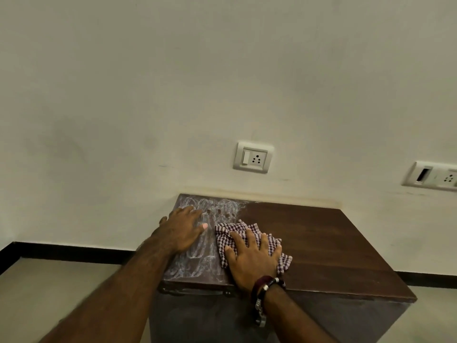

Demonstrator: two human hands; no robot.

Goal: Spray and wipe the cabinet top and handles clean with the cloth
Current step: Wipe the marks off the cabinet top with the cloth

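Right hand (pixel 254 258) flat, fingers spread, pins a checked cloth (pixel 223 235) at frame centre; left hand (pixel 184 229) open, empty, on the dusty cabinet top (pixel 321 243), risking fresh smears.

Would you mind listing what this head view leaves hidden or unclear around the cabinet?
- Cabinet handles: only a dark, blurred strip shows under the cabinet top, partly behind the arms.
- Spray bottle: none in view.
- Surface beneath the cloth and both hands, left hand and right hand: covered.
- Right wall socket: cut off by the picture's edge.
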